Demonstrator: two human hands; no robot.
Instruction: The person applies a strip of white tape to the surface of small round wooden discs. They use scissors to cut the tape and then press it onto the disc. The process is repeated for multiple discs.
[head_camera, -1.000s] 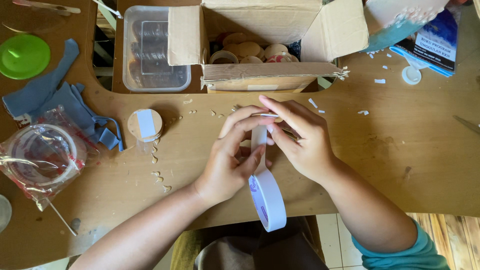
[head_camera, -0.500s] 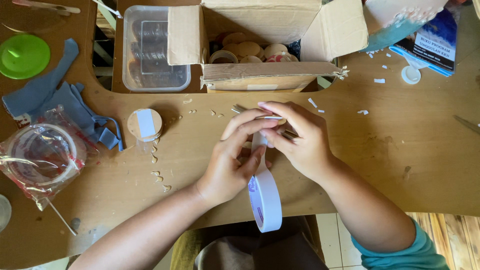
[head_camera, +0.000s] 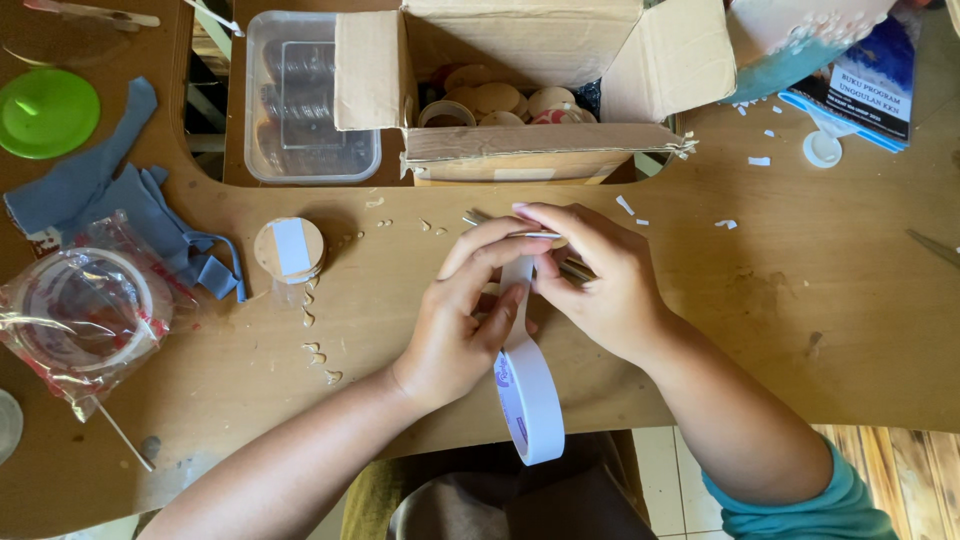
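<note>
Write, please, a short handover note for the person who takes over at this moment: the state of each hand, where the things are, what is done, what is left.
Left hand: pinches the white tape strip and supports the tape roll, which hangs off the table edge.
Right hand: holds the strip's upper end, over metal scissors.
Nearby: wooden disc already carrying a white tape piece; more discs in the cardboard box; paper scraps on the table.
Done: strip pulled out from the roll.
Left: strip not yet separated from the roll.
</note>
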